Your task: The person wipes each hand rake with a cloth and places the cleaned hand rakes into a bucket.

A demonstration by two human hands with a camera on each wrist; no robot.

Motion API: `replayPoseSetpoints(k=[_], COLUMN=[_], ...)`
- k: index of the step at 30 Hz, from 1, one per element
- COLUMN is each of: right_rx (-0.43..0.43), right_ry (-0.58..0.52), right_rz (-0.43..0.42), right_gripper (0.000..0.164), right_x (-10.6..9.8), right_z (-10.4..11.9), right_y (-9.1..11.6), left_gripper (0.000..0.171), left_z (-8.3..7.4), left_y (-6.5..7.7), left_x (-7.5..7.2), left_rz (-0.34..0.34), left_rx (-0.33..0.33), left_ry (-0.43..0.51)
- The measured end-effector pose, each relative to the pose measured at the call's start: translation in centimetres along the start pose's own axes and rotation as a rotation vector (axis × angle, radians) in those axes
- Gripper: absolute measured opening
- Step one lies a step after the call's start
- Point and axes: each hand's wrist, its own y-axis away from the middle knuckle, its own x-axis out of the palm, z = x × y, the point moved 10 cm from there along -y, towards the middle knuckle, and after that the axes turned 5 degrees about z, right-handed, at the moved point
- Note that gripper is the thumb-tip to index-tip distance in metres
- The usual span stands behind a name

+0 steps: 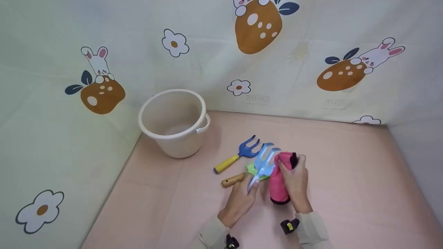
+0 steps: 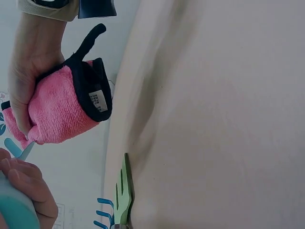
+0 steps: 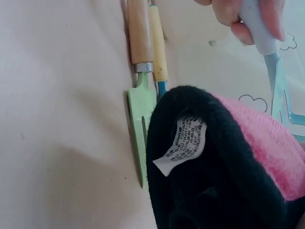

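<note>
My left hand (image 1: 240, 197) grips the pale handle of a light-blue hand rake (image 1: 264, 163), tines pointing up and away. My right hand (image 1: 297, 180) pinches a pink terry cloth (image 1: 278, 185) with black edging, just right of the rake's head. In the right wrist view the black-lined cloth (image 3: 257, 138) gapes, showing a white label (image 3: 186, 140) inside. The left wrist view has its lower end close to the rake's metal; whether they touch I cannot tell. Below lies a green hand fork with a wooden handle (image 1: 233, 180), its head partly hidden.
A blue hand rake with a yellow handle (image 1: 226, 163) lies left of the green fork. A cream bucket (image 1: 180, 147) stands at the back left, by the patterned cloth walls (image 1: 207, 69). Pink cloth covers the table surface (image 1: 346, 180).
</note>
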Motion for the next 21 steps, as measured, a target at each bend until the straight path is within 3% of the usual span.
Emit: replayPoseSetpoints(k=[11, 16, 21], right_rx=[-0.211, -0.254, -0.253], right_ry=[0.185, 0.263, 0.26], right_rz=[-0.25, -0.287, -0.283], right_gripper=[0.04, 0.041, 0.042], right_x=[-1.1, -1.2, -1.5], right_z=[1.2, 1.2, 1.3], right_y=[0.9, 1.3, 1.2], left_gripper=[0.024, 0.029, 0.03], left_z=[-0.3, -0.1, -0.2], left_y=[0.2, 0.4, 0.2], left_x=[0.1, 0.0, 0.0], left_rz=[0.037, 0.092, 0.125], left_rx=[0.007, -0.063, -0.106], left_ry=[-0.006, -0.052, -0.093])
